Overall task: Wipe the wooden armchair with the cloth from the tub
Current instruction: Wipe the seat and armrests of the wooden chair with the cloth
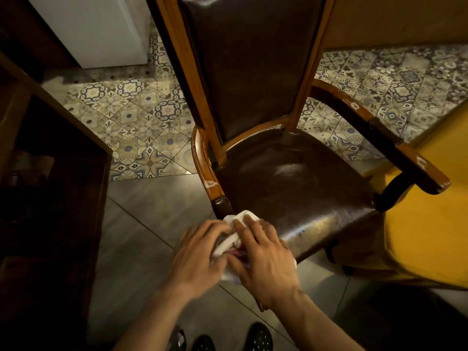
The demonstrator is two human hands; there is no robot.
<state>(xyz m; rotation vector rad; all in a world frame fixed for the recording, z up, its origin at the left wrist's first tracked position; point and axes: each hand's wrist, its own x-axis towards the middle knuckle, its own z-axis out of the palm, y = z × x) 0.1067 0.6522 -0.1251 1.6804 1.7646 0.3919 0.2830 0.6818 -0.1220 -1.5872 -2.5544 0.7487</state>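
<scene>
The wooden armchair (298, 178) fills the middle of the head view, with a dark brown leather seat and back and glossy orange-brown arms. A white cloth (231, 243) with a bit of pink in it is bunched at the seat's front left corner. My left hand (200, 257) grips the cloth from the left. My right hand (266, 259) holds it from the right, fingers over its top. Most of the cloth is hidden between the two hands. No tub is in view.
A dark wooden cabinet (50, 188) stands close on the left. A yellow cloth-covered surface (425, 224) crowds the chair's right arm. Patterned tiles (141, 122) lie behind, plain grey tiles (141, 224) under my hands. Black shoes (258, 338) show at the bottom edge.
</scene>
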